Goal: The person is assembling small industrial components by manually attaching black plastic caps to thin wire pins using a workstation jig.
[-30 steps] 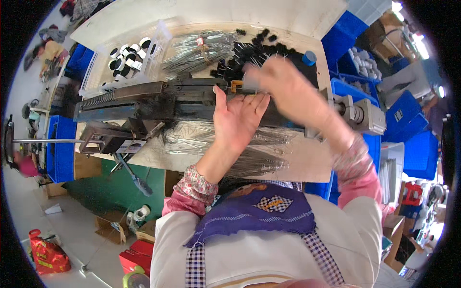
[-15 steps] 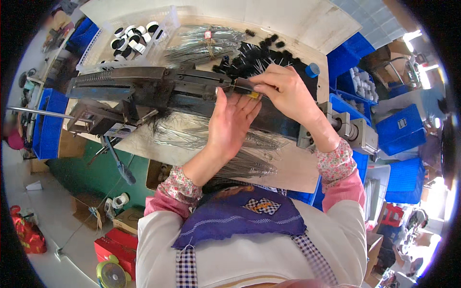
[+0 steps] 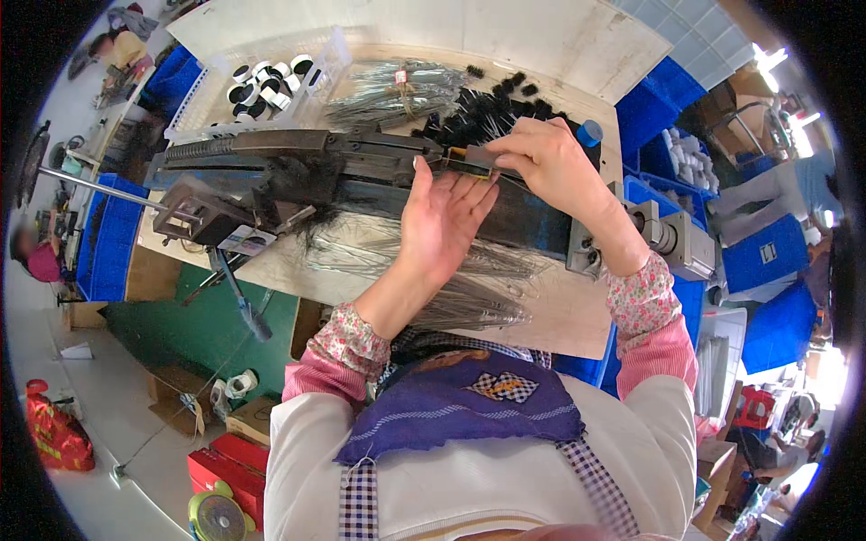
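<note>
A long dark metal machine [image 3: 298,153] lies across the bench in front of me. My left hand [image 3: 442,221] is open below its right end, palm up, with the fingers stretched under a small dark part with yellow edges [image 3: 469,164]. At the right end of that part, the thumb and fingers of my right hand [image 3: 552,162] are pinched together; what lies between them is too small to make out. Behind my right hand is a heap of black bristle brushes [image 3: 465,117] with thin wire stems. Bundled metal wires [image 3: 397,90] lie beyond the machine, and more loose wires [image 3: 478,307] on the near side.
A clear plastic basket [image 3: 191,113] at the back left holds several white-and-black round pieces. A blue cap [image 3: 589,134] stands right of the brushes. A metal motor-like block [image 3: 681,248] sits at the machine's right end. Blue crates [image 3: 663,194] stand on the right.
The whole view has shifted slightly, with the scene now a little further right. Both hands stay at the machine's right end; the yellow-edged part between them appears at a different angle.
</note>
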Tool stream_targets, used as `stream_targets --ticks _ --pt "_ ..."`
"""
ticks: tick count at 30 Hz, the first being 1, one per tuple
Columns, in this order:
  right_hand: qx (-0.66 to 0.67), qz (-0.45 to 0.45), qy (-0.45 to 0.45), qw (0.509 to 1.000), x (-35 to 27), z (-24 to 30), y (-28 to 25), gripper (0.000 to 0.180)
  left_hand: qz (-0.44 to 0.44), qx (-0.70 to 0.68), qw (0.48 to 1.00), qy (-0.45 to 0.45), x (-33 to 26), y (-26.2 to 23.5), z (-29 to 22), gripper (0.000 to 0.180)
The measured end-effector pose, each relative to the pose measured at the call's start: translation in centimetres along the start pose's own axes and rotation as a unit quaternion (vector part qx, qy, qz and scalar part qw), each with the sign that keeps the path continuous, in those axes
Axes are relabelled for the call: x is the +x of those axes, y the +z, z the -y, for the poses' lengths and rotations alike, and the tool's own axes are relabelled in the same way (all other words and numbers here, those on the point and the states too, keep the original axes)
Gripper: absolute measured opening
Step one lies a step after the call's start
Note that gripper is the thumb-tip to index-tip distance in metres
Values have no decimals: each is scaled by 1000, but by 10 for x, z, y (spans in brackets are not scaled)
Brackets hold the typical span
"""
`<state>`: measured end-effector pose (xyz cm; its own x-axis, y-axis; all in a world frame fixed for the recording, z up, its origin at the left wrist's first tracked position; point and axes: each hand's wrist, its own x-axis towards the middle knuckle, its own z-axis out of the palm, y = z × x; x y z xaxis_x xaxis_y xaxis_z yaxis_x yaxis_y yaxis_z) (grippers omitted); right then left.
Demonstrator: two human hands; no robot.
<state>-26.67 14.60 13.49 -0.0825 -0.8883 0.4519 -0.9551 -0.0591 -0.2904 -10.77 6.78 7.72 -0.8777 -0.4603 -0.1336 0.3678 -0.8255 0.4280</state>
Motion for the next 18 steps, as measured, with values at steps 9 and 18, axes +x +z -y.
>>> stream_targets --ticks 9,18 --pt "56 -42 30 997 9 11 9 14 15 -13 1000 7 -4 -1 0 77" --pt "17 -16 -1 1000 7 3 8 12 -55 -26 998 4 -6 16 -6 65"
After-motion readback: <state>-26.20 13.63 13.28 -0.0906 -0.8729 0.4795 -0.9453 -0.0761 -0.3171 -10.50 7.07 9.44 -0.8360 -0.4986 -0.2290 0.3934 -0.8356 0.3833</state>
